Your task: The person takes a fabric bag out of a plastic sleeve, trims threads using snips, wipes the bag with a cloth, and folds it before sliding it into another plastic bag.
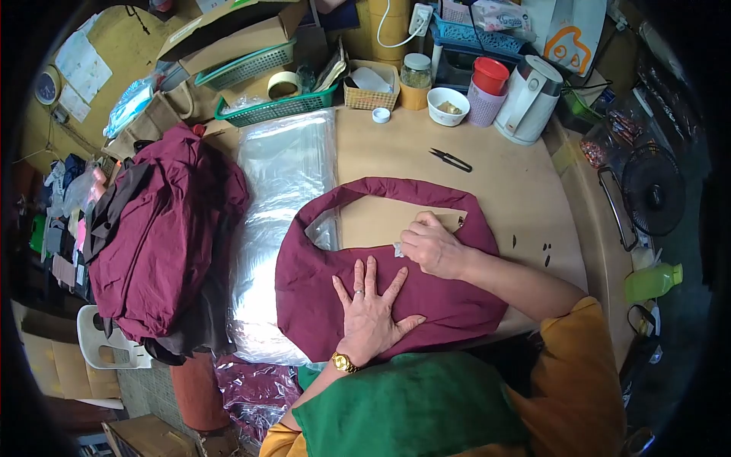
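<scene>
A burgundy fabric shoulder bag (312,297) lies flat on the table, its wide strap looped away from me. My left hand (371,311) rests palm down on the bag's body with the fingers spread. At the upper edge of the bag's opening, my right hand (430,247) is closed in a pinch; a small whitish piece (397,250) shows beside its fingers. What exactly is between those fingers is hidden. Black thread snips (451,160) lie beyond the strap. Left of the bag is a stack of clear plastic bags (285,167), partly under it.
More burgundy bags (160,244) are heaped at the left. Along the back stand a green basket (278,107), a glass jar (416,72), a white bowl (448,107), a lilac cup (485,105) and a white kettle (528,103). Small dark bits (547,255) lie at right.
</scene>
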`<state>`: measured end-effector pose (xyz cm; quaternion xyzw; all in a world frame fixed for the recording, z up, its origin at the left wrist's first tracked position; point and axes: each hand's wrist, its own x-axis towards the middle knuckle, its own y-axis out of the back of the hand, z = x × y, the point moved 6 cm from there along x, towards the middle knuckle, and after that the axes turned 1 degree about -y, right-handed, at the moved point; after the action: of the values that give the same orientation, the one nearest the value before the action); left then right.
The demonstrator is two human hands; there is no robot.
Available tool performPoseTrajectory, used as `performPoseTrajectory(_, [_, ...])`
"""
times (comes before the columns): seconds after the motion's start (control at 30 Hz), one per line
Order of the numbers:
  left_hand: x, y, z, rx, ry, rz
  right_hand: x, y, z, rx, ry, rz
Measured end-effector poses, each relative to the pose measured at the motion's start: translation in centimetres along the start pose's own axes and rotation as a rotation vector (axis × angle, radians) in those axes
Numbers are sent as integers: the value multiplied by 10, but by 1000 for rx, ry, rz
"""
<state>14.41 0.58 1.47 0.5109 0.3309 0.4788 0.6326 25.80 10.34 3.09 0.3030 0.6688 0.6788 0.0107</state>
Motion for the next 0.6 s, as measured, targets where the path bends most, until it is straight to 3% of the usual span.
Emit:
performPoseTrajectory(0.2, [-1,-3,-1,55,23,-67,31,-19,-19,27,36,132])
performPoseTrajectory(0.4, [-1,1,0,-15,-2,5,-2,-3,-1,54,-55,0])
performPoseTrajectory(0.6, [-2,-1,-1,61,31,-48,22,-16,-18,58,-33,174])
